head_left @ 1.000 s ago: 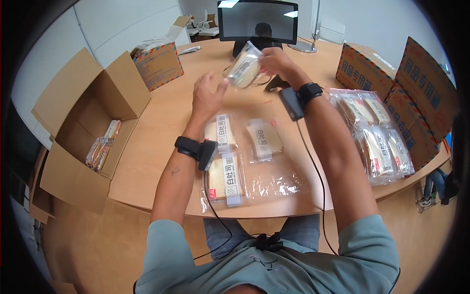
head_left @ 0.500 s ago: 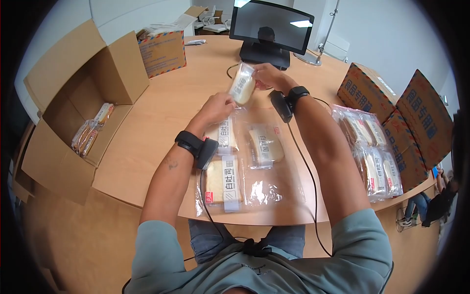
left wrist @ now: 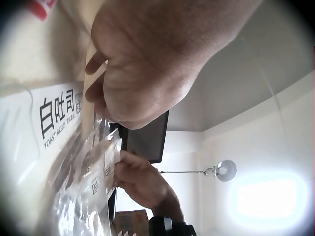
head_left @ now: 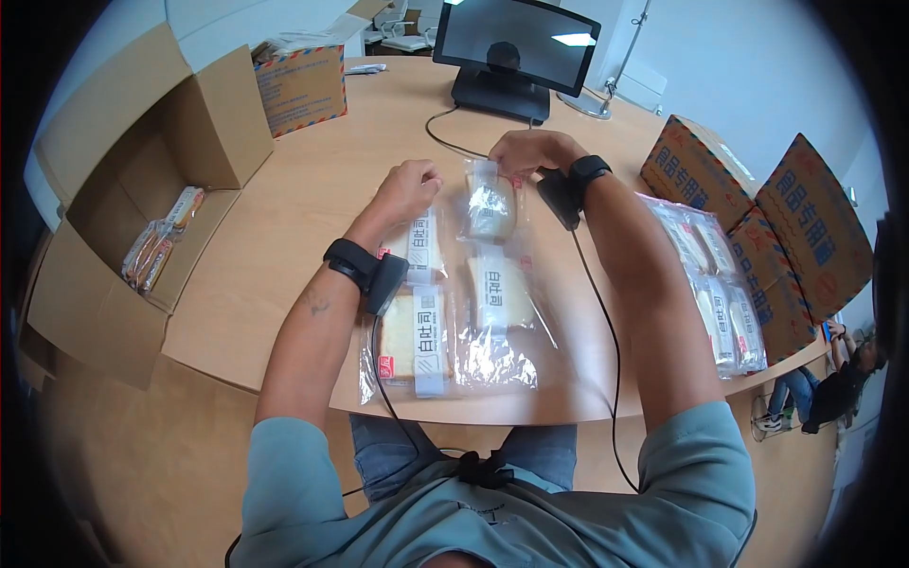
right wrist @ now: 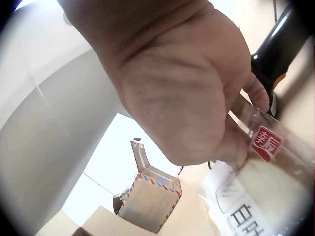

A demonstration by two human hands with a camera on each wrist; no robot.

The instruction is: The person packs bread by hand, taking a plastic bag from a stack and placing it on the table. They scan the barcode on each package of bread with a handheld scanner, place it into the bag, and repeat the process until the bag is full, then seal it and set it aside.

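Note:
My right hand pinches the far end of a wrapped bread pack, with its label and red mark near the fingers in the right wrist view. This pack lies just beyond another pack in the right half of a large clear bag. Two more packs, far and near, lie in the left half. My left hand is curled over the bag's far left part, and film rises to its fingers in the left wrist view; the exact grip is partly hidden.
An open carton with several packs stands at the left, a striped box behind it. A filled bag lies at the right beside open boxes. A monitor stands at the back; a cable hangs from each wrist camera.
The pack in my right hand has come down from above the table's far side to the bag's far right part. My left hand has gone from spread to curled.

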